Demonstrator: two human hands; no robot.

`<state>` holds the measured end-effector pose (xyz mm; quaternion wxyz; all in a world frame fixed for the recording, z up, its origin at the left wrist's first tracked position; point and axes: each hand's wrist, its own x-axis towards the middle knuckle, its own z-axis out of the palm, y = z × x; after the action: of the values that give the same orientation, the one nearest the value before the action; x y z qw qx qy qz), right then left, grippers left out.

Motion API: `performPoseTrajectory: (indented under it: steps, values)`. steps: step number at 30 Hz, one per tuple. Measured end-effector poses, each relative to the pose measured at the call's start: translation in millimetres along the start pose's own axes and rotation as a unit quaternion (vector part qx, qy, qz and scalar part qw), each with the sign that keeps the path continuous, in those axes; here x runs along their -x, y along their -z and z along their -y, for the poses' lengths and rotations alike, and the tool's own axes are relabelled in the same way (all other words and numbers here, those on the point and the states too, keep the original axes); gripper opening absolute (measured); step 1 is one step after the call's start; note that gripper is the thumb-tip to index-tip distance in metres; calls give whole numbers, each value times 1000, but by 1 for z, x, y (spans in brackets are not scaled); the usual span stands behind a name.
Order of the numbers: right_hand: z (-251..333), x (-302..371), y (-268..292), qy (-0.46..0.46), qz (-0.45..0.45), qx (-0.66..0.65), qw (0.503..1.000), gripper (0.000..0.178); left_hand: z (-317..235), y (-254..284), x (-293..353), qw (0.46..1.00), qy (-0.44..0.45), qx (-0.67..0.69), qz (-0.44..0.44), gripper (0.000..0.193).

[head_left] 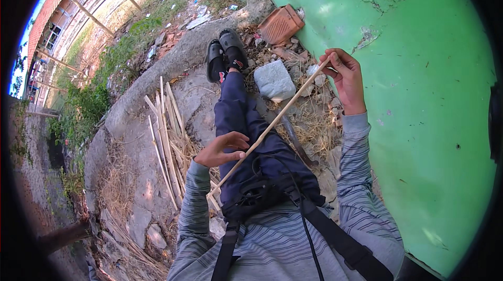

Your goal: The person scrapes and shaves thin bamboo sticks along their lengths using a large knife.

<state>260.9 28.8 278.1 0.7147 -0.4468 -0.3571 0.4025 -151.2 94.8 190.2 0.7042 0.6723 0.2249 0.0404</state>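
A long, thin, pale strip that looks like split bamboo or wood [283, 111] slants across my lap, from upper right to lower left. My right hand [343, 75] pinches its upper end between thumb and fingertips, beside the green wall. Lower down, my left hand [222, 150] is at the strip with fingers loosely curved and apart; its thumb tip meets or nearly meets the strip. Left of my legs lies a bundle of similar pale strips [168, 134]. A dark, curved, blade-like tool [294, 137] rests on the ground beside my right leg, partly hidden by it.
Past my knees sits a pale stone block [274, 80], with a ribbed orange hollow brick [282, 24] beyond it. A green wall [419, 123] rises close on my right. The rough concrete ledge [157, 76] curves along the left, with plants [86, 97] behind it.
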Motion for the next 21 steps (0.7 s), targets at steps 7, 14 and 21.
performPoseTrajectory:
  steps: [7,14,21]
  values:
    - [-7,-19,32,-13,-69,5,998,26,91,9,67,981,85,46,-166,58]
    - [-17,-58,47,-18,-100,40,994,28,240,10,159,946,173,-137,-237,65]
    - [-21,-85,70,-13,-146,-9,989,33,322,-13,183,876,259,-275,-299,57]
